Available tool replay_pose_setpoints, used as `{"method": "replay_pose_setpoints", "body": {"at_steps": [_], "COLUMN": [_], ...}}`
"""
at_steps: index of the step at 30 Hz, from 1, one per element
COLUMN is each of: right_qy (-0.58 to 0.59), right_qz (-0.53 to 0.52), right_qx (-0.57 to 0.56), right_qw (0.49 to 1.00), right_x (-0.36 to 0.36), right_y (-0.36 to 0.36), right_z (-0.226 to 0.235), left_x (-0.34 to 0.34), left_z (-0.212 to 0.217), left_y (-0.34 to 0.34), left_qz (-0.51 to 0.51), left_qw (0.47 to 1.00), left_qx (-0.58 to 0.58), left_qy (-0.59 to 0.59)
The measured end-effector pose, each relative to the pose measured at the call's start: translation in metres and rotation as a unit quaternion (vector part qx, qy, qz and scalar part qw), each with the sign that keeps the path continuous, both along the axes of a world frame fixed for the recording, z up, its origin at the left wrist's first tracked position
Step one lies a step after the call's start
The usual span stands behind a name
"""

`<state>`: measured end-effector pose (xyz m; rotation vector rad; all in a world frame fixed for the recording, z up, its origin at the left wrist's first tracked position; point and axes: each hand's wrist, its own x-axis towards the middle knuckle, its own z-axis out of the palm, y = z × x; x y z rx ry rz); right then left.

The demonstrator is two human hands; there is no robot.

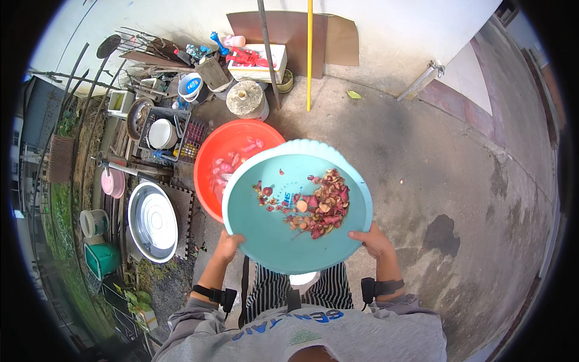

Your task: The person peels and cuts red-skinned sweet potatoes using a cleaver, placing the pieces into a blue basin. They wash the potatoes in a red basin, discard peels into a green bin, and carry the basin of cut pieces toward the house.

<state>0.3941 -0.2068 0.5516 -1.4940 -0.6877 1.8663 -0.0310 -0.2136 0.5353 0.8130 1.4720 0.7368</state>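
Both hands, left hand (228,246) and right hand (375,240), clasp the near rim of a wide turquoise plastic basin (283,241) of reddish peelings, held above the red plastic tub (226,145), so carrying seems underway, needing a steady level hold.

Right of the red tub (232,158), bare concrete floor (422,157) lay open. Left of the tub, a steel basin (153,222), a pink bowl (113,183) and a crate of dishes (166,131) crowded the way. Beyond the tub, a stone block (246,99) and leaning poles (309,54) blocked the wall.
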Motion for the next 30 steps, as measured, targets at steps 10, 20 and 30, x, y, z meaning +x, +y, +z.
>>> {"method": "replay_pose_setpoints", "body": {"at_steps": [10,20,30], "right_qy": [-0.002,-0.028,0.079], "right_qz": [0.081,0.313,0.323], "right_qx": [0.003,0.024,-0.092], "right_qw": [0.997,0.949,0.938], "right_x": [0.002,-0.188,-0.456], "right_y": [-0.03,-0.142,-0.293], "right_z": [0.067,0.08,0.096], "left_x": [0.039,-0.092,-0.265], "left_z": [0.111,0.061,0.062], "left_y": [-0.091,-0.19,-0.428], "left_qz": [0.201,-0.016,0.155], "left_qw": [0.879,0.86,0.914], "left_qx": [0.221,0.0,-0.095], "left_qy": [0.371,0.511,0.363]}}
